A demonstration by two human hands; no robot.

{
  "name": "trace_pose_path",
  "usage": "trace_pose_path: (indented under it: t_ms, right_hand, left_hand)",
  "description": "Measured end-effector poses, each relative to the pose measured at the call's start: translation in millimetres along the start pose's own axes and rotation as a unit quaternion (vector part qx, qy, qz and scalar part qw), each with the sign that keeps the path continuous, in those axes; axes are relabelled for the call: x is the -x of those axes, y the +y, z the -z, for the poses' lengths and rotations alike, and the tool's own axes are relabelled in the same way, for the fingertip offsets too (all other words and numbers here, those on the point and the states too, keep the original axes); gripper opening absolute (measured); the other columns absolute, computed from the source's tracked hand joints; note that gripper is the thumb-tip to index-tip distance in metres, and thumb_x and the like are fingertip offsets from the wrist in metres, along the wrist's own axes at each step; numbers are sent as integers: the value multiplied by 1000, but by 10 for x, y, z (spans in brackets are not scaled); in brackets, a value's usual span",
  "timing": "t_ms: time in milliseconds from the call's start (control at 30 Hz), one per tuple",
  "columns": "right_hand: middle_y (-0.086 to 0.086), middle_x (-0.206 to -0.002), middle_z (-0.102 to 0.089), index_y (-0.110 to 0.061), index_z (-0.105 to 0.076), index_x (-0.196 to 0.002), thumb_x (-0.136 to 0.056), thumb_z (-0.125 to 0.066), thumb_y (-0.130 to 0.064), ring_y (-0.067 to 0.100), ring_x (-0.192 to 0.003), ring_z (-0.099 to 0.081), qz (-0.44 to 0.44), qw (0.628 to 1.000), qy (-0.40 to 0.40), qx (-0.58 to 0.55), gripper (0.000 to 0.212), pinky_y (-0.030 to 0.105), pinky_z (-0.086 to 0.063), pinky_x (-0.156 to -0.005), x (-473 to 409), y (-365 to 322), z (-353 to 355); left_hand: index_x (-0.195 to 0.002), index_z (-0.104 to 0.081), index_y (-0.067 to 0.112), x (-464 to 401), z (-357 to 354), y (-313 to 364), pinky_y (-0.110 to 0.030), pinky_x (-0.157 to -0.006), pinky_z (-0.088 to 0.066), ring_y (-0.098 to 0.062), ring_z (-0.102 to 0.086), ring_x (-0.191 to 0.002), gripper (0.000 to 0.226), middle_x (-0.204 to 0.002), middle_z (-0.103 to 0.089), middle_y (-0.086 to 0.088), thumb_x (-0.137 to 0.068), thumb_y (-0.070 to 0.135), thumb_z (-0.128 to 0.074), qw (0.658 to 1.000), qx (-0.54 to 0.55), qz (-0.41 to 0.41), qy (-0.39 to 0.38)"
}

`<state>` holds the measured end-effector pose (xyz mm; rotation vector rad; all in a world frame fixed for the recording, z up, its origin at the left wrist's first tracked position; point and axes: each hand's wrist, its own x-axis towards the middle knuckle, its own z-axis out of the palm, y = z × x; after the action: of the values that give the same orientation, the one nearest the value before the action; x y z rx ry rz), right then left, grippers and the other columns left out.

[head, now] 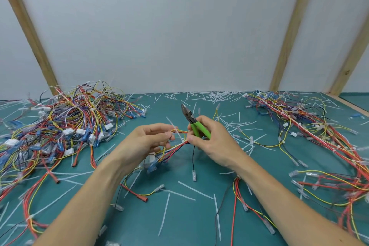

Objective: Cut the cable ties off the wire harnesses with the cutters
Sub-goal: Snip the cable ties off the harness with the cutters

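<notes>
My right hand [207, 142] grips green-handled cutters [191, 121], whose dark jaws point up and to the left, away from the wires. My left hand [147, 142] holds a wire harness [171, 151] of red, yellow and blue wires just above the table. A white cable tie [177, 133] sticks up from the bundle between my two hands. My right thumb and fingertips also touch the bundle next to the tie. White and blue connectors of this harness hang below my left hand.
A large tangled pile of harnesses [60, 126] lies at the left of the teal mat [179, 215]. More harnesses [319, 142] stretch along the right side. Several cut white ties [211, 96] litter the mat. A white wall with wooden posts [289, 32] stands behind.
</notes>
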<state>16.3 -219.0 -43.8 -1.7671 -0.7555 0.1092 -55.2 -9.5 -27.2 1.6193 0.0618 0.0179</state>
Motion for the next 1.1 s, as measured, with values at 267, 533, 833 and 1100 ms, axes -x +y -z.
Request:
trace_pose_path:
  t_ms: [267,533,833,1100]
  right_hand:
    - [-11,-84,-68,-16,-64,-102,-92,-74,-12,2,-76,-63,-18,994,103,25,15,17,-48,-75,-10,-7,-62]
    - [-8,-85,-72,-18,-63,-100,-92,-75,-13,4,-77,-65,-11,990,140,-12,16,18,-51,-75,-1,-15,-143]
    - [-3,-98,-79,-14,-63,-101,-87,-80,-10,11,-87,-73,-39,991,98,-83,22,33,-57,-76,-8,-42,-125]
    - [-7,-83,-74,-21,-64,-94,-82,-81,-5,8,-79,-70,-36,982,185,-1,27,23,-54,-79,11,-51,-202]
  left_hand:
    - [-92,-75,38,-16,-221,-115,-15,-66,-41,6,-61,-73,27,-87,-70,18,-96,18,-59,904,-388,-162,81]
    - [-83,-74,30,-21,-229,-122,-29,-66,-49,-2,-63,-66,17,-76,-72,17,-96,36,-65,910,-367,-152,116]
    - [-96,-79,30,-39,-91,-67,-39,-91,-39,-23,-55,-83,21,-84,-65,10,-92,36,-59,768,-517,-341,163]
    - [-93,-72,31,14,-262,-69,-34,-76,-37,-14,-55,-86,8,-88,-61,13,-87,35,-75,759,-497,-355,225]
